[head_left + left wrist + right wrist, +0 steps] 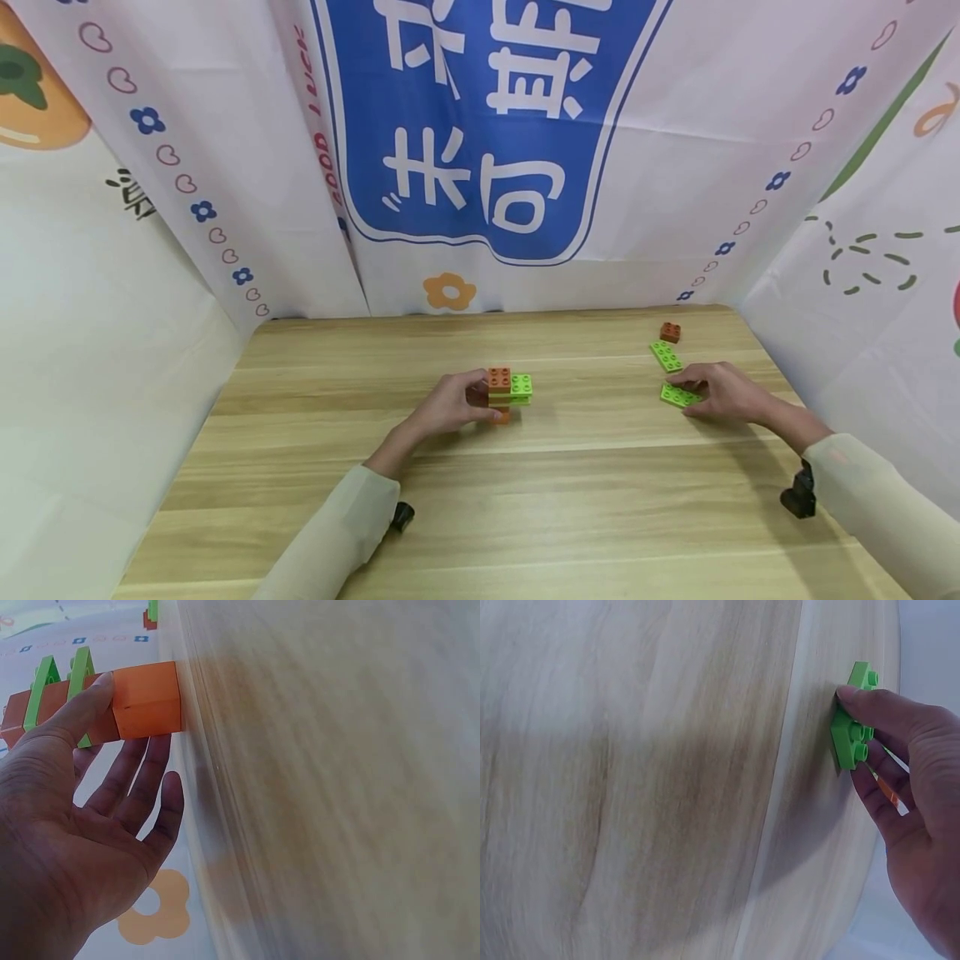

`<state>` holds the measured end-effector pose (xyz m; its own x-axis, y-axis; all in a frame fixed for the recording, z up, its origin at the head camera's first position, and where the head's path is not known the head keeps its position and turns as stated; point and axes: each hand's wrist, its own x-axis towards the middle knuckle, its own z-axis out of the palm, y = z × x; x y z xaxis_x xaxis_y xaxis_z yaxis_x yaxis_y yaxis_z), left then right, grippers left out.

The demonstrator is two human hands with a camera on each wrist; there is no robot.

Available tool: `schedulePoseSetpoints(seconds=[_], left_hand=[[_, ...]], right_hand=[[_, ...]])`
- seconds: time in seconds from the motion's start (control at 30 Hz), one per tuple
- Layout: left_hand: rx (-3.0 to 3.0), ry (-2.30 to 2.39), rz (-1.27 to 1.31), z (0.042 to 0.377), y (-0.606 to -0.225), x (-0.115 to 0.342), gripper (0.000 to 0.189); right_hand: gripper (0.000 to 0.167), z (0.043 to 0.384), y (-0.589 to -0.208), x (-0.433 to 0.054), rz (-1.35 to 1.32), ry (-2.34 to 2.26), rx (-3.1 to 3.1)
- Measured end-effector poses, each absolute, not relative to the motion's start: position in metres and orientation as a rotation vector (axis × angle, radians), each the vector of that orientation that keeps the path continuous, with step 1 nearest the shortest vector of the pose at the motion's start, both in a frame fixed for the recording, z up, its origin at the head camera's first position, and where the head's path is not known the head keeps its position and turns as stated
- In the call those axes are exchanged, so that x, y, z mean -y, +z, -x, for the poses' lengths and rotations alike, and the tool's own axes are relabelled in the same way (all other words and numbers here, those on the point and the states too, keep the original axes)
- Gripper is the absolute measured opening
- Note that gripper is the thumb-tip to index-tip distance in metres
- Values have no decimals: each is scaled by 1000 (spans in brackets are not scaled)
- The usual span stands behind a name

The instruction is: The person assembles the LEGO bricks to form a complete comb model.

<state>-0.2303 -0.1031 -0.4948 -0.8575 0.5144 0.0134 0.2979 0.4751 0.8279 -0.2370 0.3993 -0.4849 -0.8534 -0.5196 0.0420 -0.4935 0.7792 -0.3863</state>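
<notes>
Standing on the wooden table is a stack of orange-brown building bricks with two thin green plates between them, the plates jutting out to the right. My left hand grips this stack from its left side. In the left wrist view, the thumb lies along the stack just above its bright orange bottom brick, with fingers behind. Over at the right, my right hand pinches a flat green studded plate by its edges. In the right wrist view the plate is close to the tabletop, thumb on its near edge.
Beyond the right hand lies another green plate, with a small brown brick just behind it. A printed cloth hangs along the table's back edge, and white cloth walls flank both sides.
</notes>
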Motion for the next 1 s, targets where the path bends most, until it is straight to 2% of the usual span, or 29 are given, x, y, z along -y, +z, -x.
schedulePoseSetpoints(seconds=[0.5, 1.0], left_hand=[[-2493, 1316, -694, 232, -496, 103, 33], [-2492, 1322, -699, 231, -496, 103, 34]], right_hand=[[48, 238, -488, -400, 824, -736, -2855], [51, 239, -485, -386, 764, -795, -2875]])
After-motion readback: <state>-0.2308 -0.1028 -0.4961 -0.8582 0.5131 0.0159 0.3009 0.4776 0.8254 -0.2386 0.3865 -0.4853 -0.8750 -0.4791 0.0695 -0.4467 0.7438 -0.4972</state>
